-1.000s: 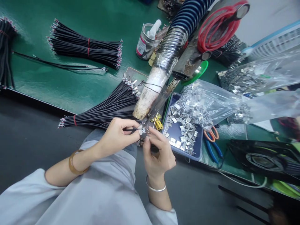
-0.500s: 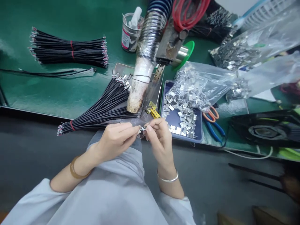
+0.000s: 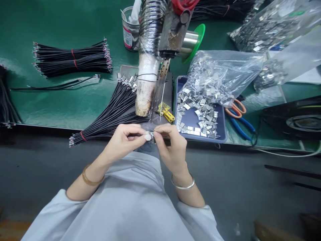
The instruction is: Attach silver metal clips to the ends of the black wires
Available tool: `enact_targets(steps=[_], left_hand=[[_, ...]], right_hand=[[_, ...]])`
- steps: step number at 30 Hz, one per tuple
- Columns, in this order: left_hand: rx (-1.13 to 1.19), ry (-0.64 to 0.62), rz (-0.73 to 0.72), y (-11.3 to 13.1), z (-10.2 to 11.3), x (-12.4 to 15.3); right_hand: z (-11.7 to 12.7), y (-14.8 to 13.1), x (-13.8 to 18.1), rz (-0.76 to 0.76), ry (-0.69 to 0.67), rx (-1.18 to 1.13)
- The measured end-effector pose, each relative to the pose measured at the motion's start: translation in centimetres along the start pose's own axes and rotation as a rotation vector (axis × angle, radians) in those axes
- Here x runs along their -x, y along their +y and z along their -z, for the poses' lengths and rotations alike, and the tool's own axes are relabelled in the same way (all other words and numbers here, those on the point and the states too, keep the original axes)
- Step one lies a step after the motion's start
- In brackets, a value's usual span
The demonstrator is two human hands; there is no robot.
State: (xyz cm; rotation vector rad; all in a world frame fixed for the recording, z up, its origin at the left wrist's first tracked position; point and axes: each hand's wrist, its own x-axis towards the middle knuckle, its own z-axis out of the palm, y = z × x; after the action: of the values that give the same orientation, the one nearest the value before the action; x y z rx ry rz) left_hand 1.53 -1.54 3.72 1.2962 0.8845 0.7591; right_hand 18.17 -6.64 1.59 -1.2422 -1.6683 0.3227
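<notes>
Right at centre frame, the left hand (image 3: pixel 126 139) pinches a small silver metal connector (image 3: pixel 151 135), and the right hand (image 3: pixel 172 144) grips it from the other side, thumb and finger together, the piece half hidden between fingertips! Just above hangs a stained white tube (image 3: pixel 145 93), beside a perforated metal rod (image 3: pixel 164 68). Left of that, a fanned bundle of black cables (image 3: pixel 107 112) lies on the glossy green tabletop (image 3: pixel 75 20). Over to the right, a blue rectangular plastic tray (image 3: pixel 222 129) carries loose silver metal pieces (image 3: pixel 208 125), a clear plastic bag (image 3: pixel 238 67) slumping in. Upper left, a red-banded black cable bundle (image 3: pixel 60 62)!
</notes>
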Motion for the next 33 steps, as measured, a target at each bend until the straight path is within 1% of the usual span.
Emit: enact_targets(steps=[2,4,6,8,12,15,18,20,23,25,27,30,33], left_hand=[[0.003,0.027,-0.012,-0.1,-0.2,0.0],[-0.014,0.039,-0.023,-0.1,-0.3,0.1],[-0.036,0.033,-0.038,-0.1,-0.4,0.1],[-0.057,0.02,-0.063,-0.1,-0.3,0.1],[-0.099,0.028,-0.109,-0.3,-0.4,0.2],[-0.073,0.049,-0.074,-0.5,-0.5,0.2],[-0.01,0.039,-0.016,-0.5,-0.5,0.1],[0.011,0.044,0.021,-0.5,-0.6,0.1],[0.015,0.087,0.05,-0.4,-0.6,0.1],[0.019,0.117,0.034,-0.3,-0.8,0.1],[0.022,0.143,0.004,-0.3,-0.9,0.0],[0.015,0.181,-0.033,-0.2,-1.2,-0.1],[-0.001,0.217,-0.03,-0.1,-1.5,-0.3]], right_hand=[[0.2,-0.2,0.0,-0.004,0.031,0.032],[0.6,-0.5,0.1,0.03,0.083,0.108],[1.0,-0.8,0.2,0.059,0.101,0.192],[1.3,-1.1,0.3,0.071,0.059,0.236],[1.3,-1.2,0.2,0.08,-0.038,0.235],[1.0,-0.8,0.0,0.138,-0.051,0.268],[0.7,-0.3,0.0,0.194,-0.059,0.306],[0.6,-0.1,0.1,0.184,-0.021,0.293],[0.6,-0.1,0.4,0.154,0.131,0.276],[0.6,-0.1,0.6,0.168,0.196,0.294],[0.5,-0.1,0.7,0.182,0.177,0.316],[0.0,0.0,0.7,0.163,0.138,0.312],[-0.4,0.3,0.5,0.158,0.161,0.289]])
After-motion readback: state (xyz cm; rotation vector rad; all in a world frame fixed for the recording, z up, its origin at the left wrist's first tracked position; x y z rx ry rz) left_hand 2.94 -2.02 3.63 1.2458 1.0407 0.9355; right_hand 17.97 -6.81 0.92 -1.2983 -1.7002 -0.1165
